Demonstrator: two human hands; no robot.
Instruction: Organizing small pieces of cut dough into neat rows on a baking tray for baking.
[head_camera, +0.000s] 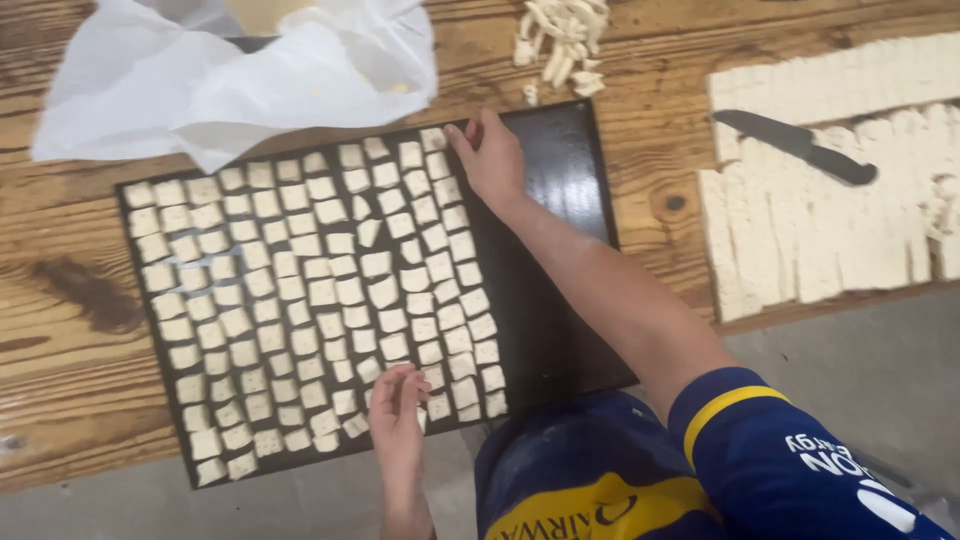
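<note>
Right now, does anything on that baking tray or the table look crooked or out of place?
Mostly tidy. The dough squares sit in rough rows on the dark tray, but several near the middle are tilted, and the tray's right strip is bare. A knife lies on the cut dough sheet, and scraps are piled loosely above the tray.

On my wooden tabletop (60, 330) crumpled white paper (200, 80) lies at the far left. A black-handled knife (800, 147) rests on the scored dough sheet (830, 230), near a pile of dough trimmings (562, 40).
</note>
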